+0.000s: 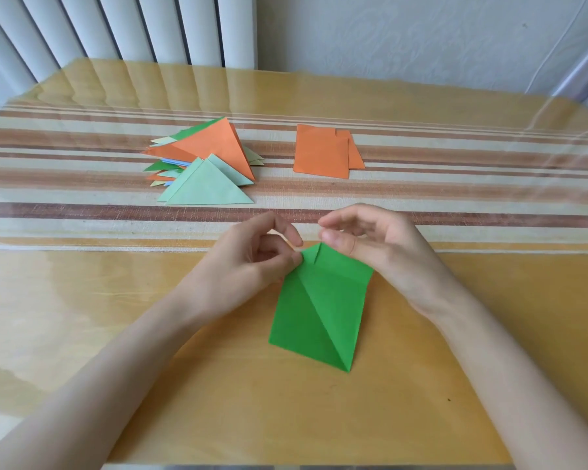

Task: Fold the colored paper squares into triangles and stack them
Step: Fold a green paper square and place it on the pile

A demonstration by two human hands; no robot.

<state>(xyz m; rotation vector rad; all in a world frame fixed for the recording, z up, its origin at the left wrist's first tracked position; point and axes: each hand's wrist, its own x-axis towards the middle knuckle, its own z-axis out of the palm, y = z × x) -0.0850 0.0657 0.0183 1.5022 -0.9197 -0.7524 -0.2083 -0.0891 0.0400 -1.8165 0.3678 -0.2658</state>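
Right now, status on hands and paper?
Left hand pinches far corner of bright green paper square. Right hand open beside it. Stack of folded triangles, orange paper squares beyond, clear.

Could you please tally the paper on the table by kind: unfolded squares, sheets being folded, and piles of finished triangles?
Unfolded orange squares: 2 visible
Half-folded green sheet: 1
Finished pile of folded triangles: 1 (its layers overlap too much to count)
Total: 4
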